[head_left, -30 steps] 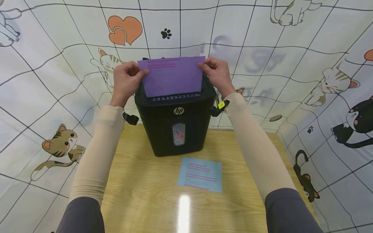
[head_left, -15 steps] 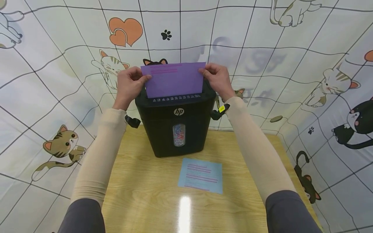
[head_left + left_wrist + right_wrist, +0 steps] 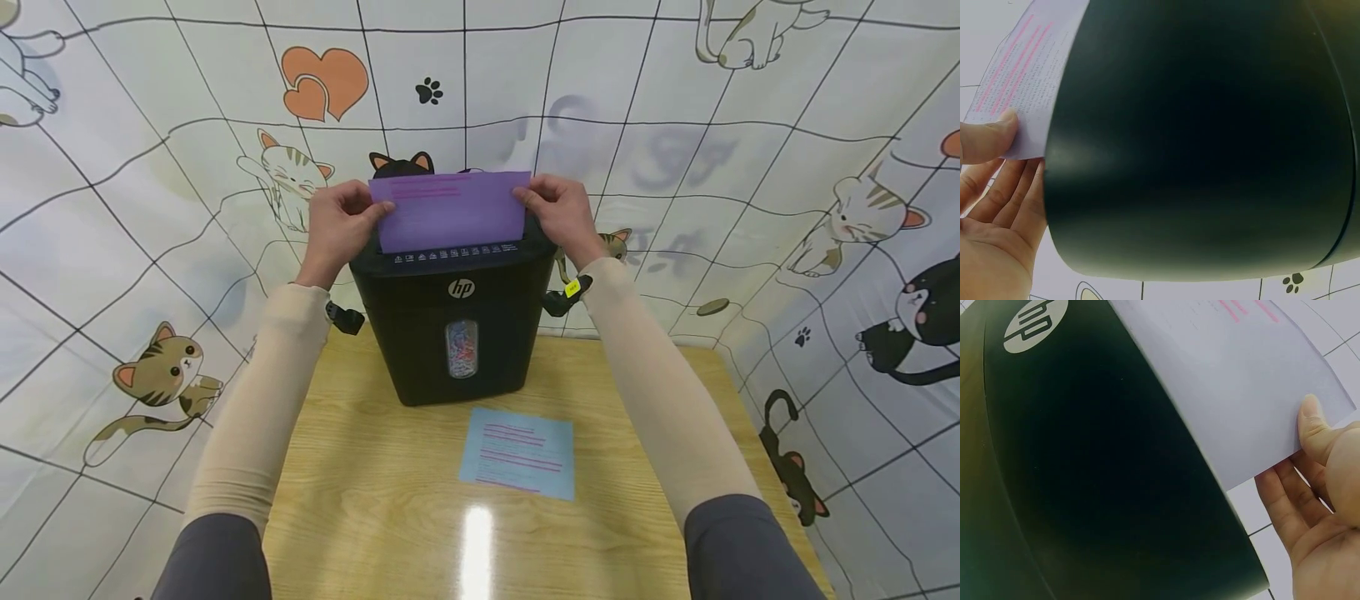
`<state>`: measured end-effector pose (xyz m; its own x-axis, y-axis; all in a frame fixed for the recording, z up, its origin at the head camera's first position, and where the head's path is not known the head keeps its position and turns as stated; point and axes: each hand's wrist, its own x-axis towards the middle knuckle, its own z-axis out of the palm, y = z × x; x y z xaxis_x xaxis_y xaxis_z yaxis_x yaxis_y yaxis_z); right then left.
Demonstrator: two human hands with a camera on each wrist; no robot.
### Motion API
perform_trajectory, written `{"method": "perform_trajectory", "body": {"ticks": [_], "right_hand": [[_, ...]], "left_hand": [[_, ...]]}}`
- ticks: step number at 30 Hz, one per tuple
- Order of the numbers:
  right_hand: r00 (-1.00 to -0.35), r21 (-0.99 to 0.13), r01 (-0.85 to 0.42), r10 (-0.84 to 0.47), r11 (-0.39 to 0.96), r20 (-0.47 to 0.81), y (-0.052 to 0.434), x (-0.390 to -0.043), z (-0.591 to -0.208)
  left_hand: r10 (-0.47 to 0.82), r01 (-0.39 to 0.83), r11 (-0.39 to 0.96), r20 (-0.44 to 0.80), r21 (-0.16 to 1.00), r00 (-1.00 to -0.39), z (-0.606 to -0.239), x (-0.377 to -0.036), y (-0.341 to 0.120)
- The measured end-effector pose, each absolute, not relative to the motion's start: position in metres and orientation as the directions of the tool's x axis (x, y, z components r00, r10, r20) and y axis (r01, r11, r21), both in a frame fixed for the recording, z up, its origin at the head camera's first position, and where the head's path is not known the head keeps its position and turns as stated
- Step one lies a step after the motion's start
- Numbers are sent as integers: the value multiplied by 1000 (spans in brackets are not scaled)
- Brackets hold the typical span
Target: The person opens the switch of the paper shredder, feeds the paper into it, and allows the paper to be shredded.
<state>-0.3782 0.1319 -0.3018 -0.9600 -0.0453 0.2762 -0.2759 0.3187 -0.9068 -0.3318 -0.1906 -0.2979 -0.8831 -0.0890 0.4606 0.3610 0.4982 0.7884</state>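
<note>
A purple sheet point(image 3: 453, 212) with pink print stands upright in the top slot of a black HP shredder point(image 3: 456, 321) at the back of a wooden table point(image 3: 360, 500). My left hand point(image 3: 339, 223) pinches the sheet's upper left corner, thumb in front, as the left wrist view shows: purple sheet point(image 3: 1019, 87), left hand point(image 3: 991, 162). My right hand point(image 3: 558, 210) pinches the upper right corner; in the right wrist view the thumb lies on the purple sheet point(image 3: 1235, 394), right hand point(image 3: 1319, 481). The shredder point(image 3: 1197, 137) point(image 3: 1085, 475) fills both wrist views.
A light blue printed sheet point(image 3: 517, 452) lies flat on the table in front of the shredder. The shredder's small window point(image 3: 461, 348) shows coloured shreds. A cat-patterned cloth point(image 3: 112, 250) hangs behind and around the table.
The purple sheet has sunk lower into the shredder slot, and both hands have come down with it.
</note>
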Motion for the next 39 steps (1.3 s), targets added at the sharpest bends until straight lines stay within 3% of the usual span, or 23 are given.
{"method": "perform_trajectory", "body": {"ticks": [39], "right_hand": [[-960, -921, -280, -53, 271, 276, 131, -374, -302]], "left_hand": [[-75, 391, 455, 472, 800, -878, -305, -331, -193]]}}
